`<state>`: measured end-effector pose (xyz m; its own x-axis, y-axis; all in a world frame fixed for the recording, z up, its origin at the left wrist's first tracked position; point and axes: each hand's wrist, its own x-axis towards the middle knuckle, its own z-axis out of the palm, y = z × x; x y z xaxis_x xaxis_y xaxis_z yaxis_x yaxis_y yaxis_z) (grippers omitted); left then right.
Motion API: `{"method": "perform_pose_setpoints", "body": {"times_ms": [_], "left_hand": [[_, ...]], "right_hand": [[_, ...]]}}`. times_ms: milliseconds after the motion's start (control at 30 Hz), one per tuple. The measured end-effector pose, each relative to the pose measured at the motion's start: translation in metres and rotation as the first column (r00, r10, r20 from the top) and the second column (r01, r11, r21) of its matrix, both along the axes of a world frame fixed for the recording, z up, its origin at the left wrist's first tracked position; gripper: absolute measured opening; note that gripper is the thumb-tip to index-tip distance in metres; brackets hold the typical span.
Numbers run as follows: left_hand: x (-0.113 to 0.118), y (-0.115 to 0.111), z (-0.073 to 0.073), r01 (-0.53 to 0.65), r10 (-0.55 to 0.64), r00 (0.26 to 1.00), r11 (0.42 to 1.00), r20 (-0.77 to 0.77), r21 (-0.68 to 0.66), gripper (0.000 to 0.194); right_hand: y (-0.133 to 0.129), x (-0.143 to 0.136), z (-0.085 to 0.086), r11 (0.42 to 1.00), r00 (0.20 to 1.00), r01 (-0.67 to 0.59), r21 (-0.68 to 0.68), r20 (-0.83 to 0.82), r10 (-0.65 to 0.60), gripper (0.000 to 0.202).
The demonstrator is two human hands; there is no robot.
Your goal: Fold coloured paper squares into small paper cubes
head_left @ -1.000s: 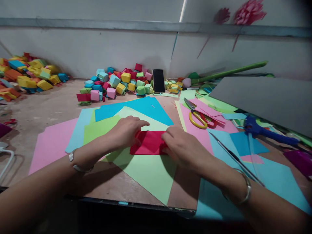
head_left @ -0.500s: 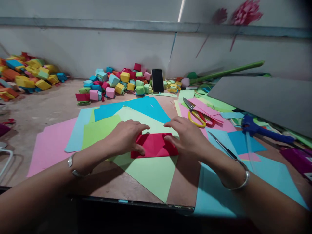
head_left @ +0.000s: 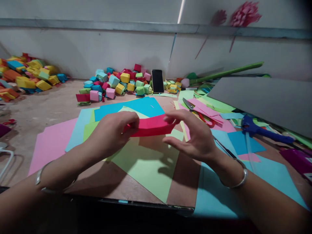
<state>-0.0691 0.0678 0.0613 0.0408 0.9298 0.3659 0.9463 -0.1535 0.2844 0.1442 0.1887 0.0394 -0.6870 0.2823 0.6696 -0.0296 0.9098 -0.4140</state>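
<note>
A folded red paper strip (head_left: 152, 126) is held up above a pale green sheet (head_left: 148, 169), which lies on the table. My left hand (head_left: 115, 128) pinches the strip's left end between thumb and fingers. At its right end is my right hand (head_left: 191, 135), with the fingertips at the strip's upper edge and the thumb spread apart below it. Shadows of the hand fall on the pale green sheet.
Paper cubes (head_left: 113, 80) and a phone (head_left: 157, 81) stand against the wall. More folded pieces (head_left: 26, 76) are heaped at far left. Scissors (head_left: 204, 119), a blue glue gun (head_left: 255, 128), a blade-like tool (head_left: 225, 148), blue sheets (head_left: 263, 178) and pink sheets (head_left: 53, 139) lie around.
The red strip has been lifted off the pale green sheet and tilted. My left hand has closed on its left end, and my right thumb has moved away from the strip.
</note>
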Motion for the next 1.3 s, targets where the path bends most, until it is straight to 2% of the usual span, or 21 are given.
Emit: {"method": "perform_pose_setpoints", "body": {"times_ms": [67,133,200,333,467,567,700,833,900,1033,1300], "left_hand": [[-0.003,-0.012,-0.007,0.046,-0.046,0.999,0.999,-0.01,0.023,0.012],[-0.007,-0.024,-0.02,0.112,-0.112,0.994,0.993,0.009,-0.031,0.017],[-0.01,-0.034,-0.034,0.162,-0.161,0.987,0.98,0.02,-0.115,0.018],[-0.009,-0.052,-0.048,0.183,-0.193,0.981,0.966,-0.038,-0.182,0.023],[0.004,-0.065,-0.054,0.143,-0.166,0.98,0.97,-0.109,-0.195,0.032],[0.016,-0.07,-0.062,0.093,-0.108,0.989,0.984,-0.096,-0.152,0.019],[0.026,-0.072,-0.068,0.032,-0.034,0.999,0.993,-0.017,-0.116,0.027],[0.031,-0.069,-0.065,-0.06,0.068,0.994,0.994,0.082,-0.095,0.035],[0.034,-0.066,-0.064,-0.12,0.131,0.983,0.989,0.131,-0.091,0.035],[0.041,-0.061,-0.066,-0.211,0.223,0.963,0.973,0.149,-0.09,0.035],[0.049,-0.053,-0.066,-0.262,0.27,0.962,0.956,0.047,-0.128,0.026]], "right_hand": [[-0.001,-0.002,-0.004,0.987,0.993,-0.105,0.118,0.073,0.097,0.028],[-0.002,-0.004,-0.009,0.953,0.962,-0.221,0.206,0.204,0.179,0.01],[-0.004,-0.006,-0.016,0.921,0.914,-0.306,0.242,0.344,0.214,0.012],[-0.008,-0.009,-0.022,0.906,0.822,-0.377,0.191,0.52,0.233,0.023],[-0.01,-0.008,-0.022,0.914,0.784,-0.399,0.072,0.543,0.3,0.023],[-0.012,-0.007,-0.025,0.933,0.777,-0.356,-0.046,0.54,0.323,0.02],[-0.02,-0.01,-0.028,0.97,0.791,-0.203,-0.133,0.561,0.243,0.018],[-0.031,-0.015,-0.029,0.996,0.753,0.004,-0.088,0.655,0.055,0.018],[-0.035,-0.016,-0.032,0.997,0.743,0.069,-0.041,0.669,-0.024,0.017],[-0.037,-0.017,-0.039,0.99,0.758,0.14,0.02,0.641,-0.12,0.015],[-0.04,-0.019,-0.04,0.984,0.759,0.179,-0.021,0.639,-0.125,0.017]]}}
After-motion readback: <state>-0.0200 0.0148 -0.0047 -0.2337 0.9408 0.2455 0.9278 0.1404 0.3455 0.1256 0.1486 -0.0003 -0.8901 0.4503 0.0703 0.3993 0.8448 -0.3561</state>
